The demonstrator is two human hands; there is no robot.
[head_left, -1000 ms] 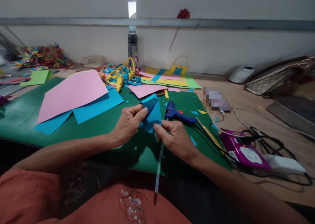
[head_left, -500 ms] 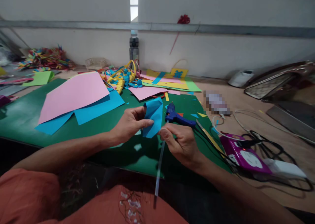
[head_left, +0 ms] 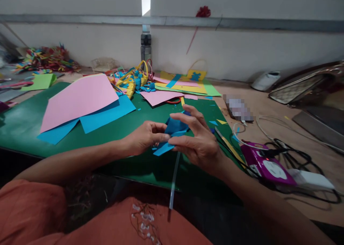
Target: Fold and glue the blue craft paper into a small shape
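Observation:
A folded piece of blue paper [head_left: 175,127] is held above the green mat [head_left: 107,128], tilted, with a flap at its lower edge. My left hand [head_left: 142,138] pinches its left edge between thumb and fingers. From the right, my right hand [head_left: 202,141] grips the same paper, thumb along the lower edge and fingers arched over the top. Behind that hand lies a blue glue gun [head_left: 187,113], mostly hidden. Its clear glue stick [head_left: 174,180] sticks out below, past the mat's front edge.
Pink sheet [head_left: 80,99] and blue sheets [head_left: 107,114] lie at left. Small yellow and blue paper baskets [head_left: 131,81] stand behind. Orange-handled scissors [head_left: 174,101] sit partly under pink paper. At right are a yellow cutter [head_left: 229,144], phone [head_left: 238,108] and purple power strip [head_left: 266,166] with cables.
My right hand has come up from the glue stick area onto the blue paper and now grips it. The paper has turned from upright to tilted flatter.

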